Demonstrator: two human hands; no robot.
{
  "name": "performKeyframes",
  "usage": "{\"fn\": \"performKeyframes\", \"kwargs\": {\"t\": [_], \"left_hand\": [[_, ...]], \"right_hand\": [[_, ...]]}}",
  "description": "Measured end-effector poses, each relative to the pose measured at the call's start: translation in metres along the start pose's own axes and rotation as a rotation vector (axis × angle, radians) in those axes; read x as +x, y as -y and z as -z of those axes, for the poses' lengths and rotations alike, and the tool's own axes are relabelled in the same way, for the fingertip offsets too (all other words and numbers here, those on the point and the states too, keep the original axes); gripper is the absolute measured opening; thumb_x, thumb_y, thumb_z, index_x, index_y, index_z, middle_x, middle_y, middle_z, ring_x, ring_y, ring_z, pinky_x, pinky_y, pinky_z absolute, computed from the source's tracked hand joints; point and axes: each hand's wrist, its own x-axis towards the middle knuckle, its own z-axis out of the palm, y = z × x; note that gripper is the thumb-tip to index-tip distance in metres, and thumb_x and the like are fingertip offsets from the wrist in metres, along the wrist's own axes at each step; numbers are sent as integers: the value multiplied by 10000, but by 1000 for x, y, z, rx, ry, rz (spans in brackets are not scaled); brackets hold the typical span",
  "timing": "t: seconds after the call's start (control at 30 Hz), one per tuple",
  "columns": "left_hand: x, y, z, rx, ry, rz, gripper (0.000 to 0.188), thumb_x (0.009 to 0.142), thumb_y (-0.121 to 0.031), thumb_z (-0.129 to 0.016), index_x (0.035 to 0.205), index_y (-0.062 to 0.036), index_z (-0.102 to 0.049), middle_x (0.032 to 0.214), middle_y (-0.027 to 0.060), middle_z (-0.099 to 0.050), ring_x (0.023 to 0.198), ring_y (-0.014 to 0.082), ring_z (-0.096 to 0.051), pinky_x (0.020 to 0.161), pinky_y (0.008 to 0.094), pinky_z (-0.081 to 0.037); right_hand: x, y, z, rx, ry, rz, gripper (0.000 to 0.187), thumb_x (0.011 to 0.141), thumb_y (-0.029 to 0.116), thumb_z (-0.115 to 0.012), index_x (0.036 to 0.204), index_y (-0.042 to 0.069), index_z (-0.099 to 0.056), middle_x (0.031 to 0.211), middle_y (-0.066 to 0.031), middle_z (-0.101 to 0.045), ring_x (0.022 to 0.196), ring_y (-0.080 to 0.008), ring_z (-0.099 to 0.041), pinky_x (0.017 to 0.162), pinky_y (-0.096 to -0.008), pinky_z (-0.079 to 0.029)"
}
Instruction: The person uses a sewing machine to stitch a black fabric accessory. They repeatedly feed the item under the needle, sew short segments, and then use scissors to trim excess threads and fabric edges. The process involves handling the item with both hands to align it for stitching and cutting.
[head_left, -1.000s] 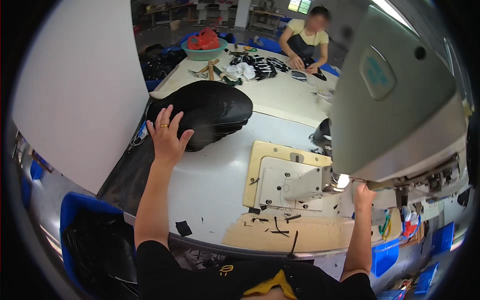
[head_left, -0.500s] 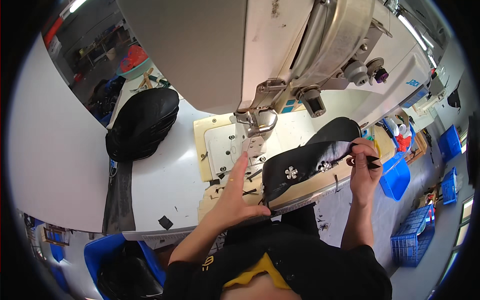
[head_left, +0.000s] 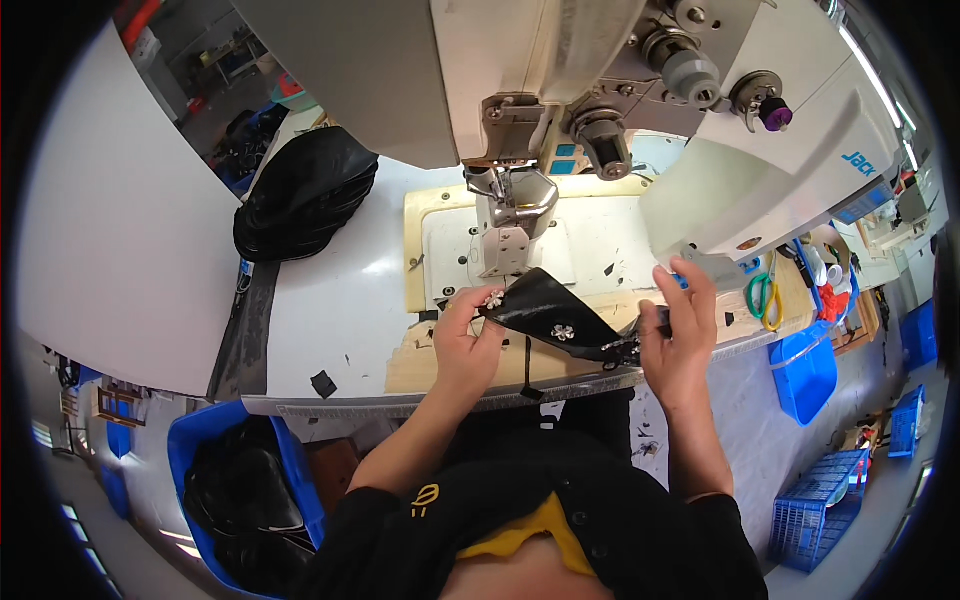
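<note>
A glossy black leather-like piece [head_left: 545,305] with silvery flower ornaments [head_left: 563,332] is stretched between my hands, just in front of the sewing machine's needle area [head_left: 510,215]. My left hand [head_left: 465,350] pinches its left end beside one flower, fingers closed. At the other end, the material is bunched against the thumb of my right hand [head_left: 685,340]. That hand grips it between thumb and fingers, with the upper fingers raised; part of the grip is hidden. A thin black strip [head_left: 528,370] hangs down under the piece toward the table edge.
A stack of black curved pieces [head_left: 305,195] lies at the left on the white table [head_left: 320,310]. Green-and-yellow-handled scissors [head_left: 765,300] rest at the right. Blue bins stand below: one with black pieces [head_left: 185,450] at left, another [head_left: 805,375] at right. Scraps dot the tabletop.
My left hand, flat and open before, now pinches the piece's left end. My right hand has moved left and lower, and the piece is turned and bunched. The view has shifted.
</note>
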Motion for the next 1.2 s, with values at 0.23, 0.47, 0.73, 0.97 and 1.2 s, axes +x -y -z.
{"fn": "performKeyframes", "kwargs": {"t": [0.23, 0.47, 0.73, 0.97, 1.2], "left_hand": [[60, -101, 25, 346, 283, -187, 515, 690, -4, -688, 1181, -110, -575, 813, 54, -657, 722, 223, -632, 791, 347, -420], [58, -126, 41, -213, 337, -17, 605, 742, -69, -778, 1283, -42, -509, 1069, 123, -646, 1015, 171, -604, 880, 349, -462], [53, -70, 40, 77, 313, -196, 197, 783, -56, -715, 959, -18, -635, 1004, 119, -649, 959, 297, -615, 829, 371, -468], [76, -75, 52, 342, 263, -637, 316, 565, 0, -704, 862, -99, -656, 897, -1, -643, 936, 199, -625, 812, 368, -408], [99, -68, 38, 444, 145, -760, 324, 560, 48, -638, 845, -105, -665, 890, 2, -655, 894, 217, -649, 751, 366, -396]], "right_hand": [[55, 70, 26, 91, 258, 422, 645, 621, 289, -787, 1162, -3, -594, 1122, -138, -560, 723, -244, -487, 605, -320, -469], [73, 41, -8, 263, 239, 274, 386, 569, -29, -712, 931, 40, -596, 804, -92, -608, 703, -301, -579, 573, -381, -465], [77, 49, -24, 337, 442, 190, 204, 636, 15, -688, 825, 28, -612, 737, -99, -556, 649, -289, -599, 564, -363, -483], [80, 47, -14, 219, 386, 297, 303, 604, 35, -703, 897, 59, -628, 900, -80, -550, 754, -288, -598, 593, -388, -486], [88, 24, -38, 64, 150, 491, 427, 586, 60, -639, 1013, 64, -655, 946, -66, -572, 740, -227, -581, 537, -350, -450]]}}
